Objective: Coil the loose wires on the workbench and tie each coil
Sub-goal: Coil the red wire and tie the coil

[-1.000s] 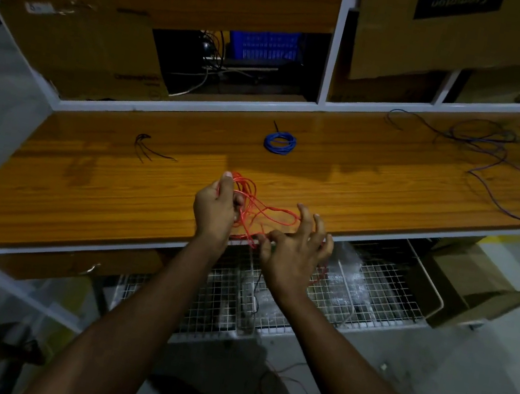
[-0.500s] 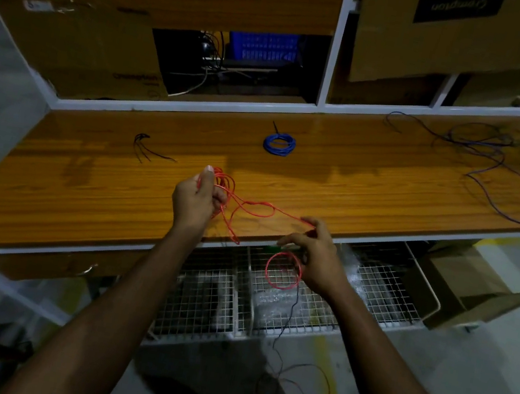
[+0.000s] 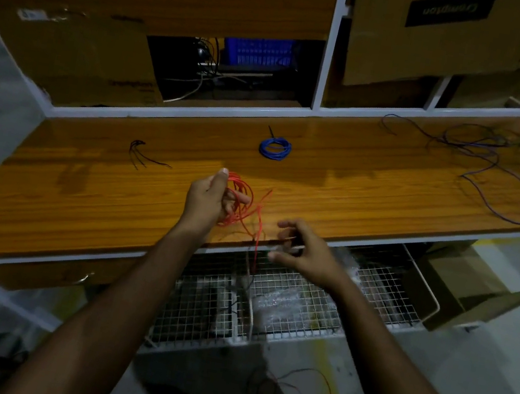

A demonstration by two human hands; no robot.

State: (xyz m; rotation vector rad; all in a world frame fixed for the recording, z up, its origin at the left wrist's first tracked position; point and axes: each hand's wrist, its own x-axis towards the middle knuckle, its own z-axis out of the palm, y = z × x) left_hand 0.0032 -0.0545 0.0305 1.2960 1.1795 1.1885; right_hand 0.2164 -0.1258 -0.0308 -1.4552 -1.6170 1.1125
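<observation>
My left hand (image 3: 208, 200) grips several loops of a red wire (image 3: 243, 206) above the front of the wooden workbench (image 3: 81, 187). The wire's free tail drops over the bench edge toward the floor. My right hand (image 3: 306, 251) is just right of the tail at the bench edge, fingers spread, and it looks to hold nothing. A tied blue coil (image 3: 274, 148) lies on the bench behind. Loose purple and dark wires (image 3: 484, 165) sprawl over the bench's right end. A few short black wire pieces (image 3: 141, 154) lie at the left.
Wire-mesh baskets (image 3: 302, 307) with plastic-wrapped items hang below the bench edge. Cardboard boxes (image 3: 426, 35) and a blue crate (image 3: 262, 51) fill the shelf openings behind. More red wire (image 3: 299, 384) lies on the grey floor near my shoe.
My right hand let go of the red strand it was stretching out to the right and came back toward the coil. My left hand kept the loops and turned slightly.
</observation>
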